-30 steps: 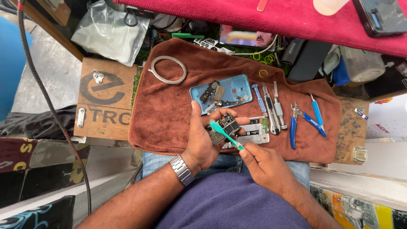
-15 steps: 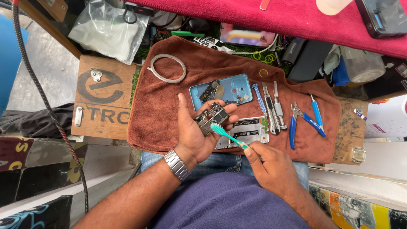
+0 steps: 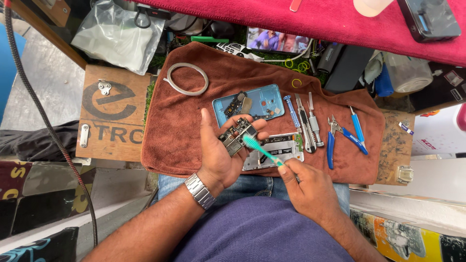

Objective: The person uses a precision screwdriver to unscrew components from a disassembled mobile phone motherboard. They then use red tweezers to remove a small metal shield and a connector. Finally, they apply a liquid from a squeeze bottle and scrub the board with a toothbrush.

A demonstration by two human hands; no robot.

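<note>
A: What lay on the brown towel (image 3: 184,131) over the bench?

B: A pale blue phone frame (image 3: 264,99), a silver inner plate (image 3: 281,148), blue-handled pliers (image 3: 340,138) and a row of small screwdrivers (image 3: 306,121).

A: And the left hand (image 3: 218,150)?

B: It had lifted slightly off the towel since a second earlier, palm up, fingers curled around a small circuit board (image 3: 238,136).

A: The right hand (image 3: 310,187)?

B: It pinched a teal toothbrush (image 3: 259,149), whose bristles now touched the board, so brushing looked underway.

Soft, napped brown cloth towel (image 3: 194,131), rough printed wooden board (image 3: 114,116) (worn), glossy metal wristwatch band (image 3: 200,190).
</note>
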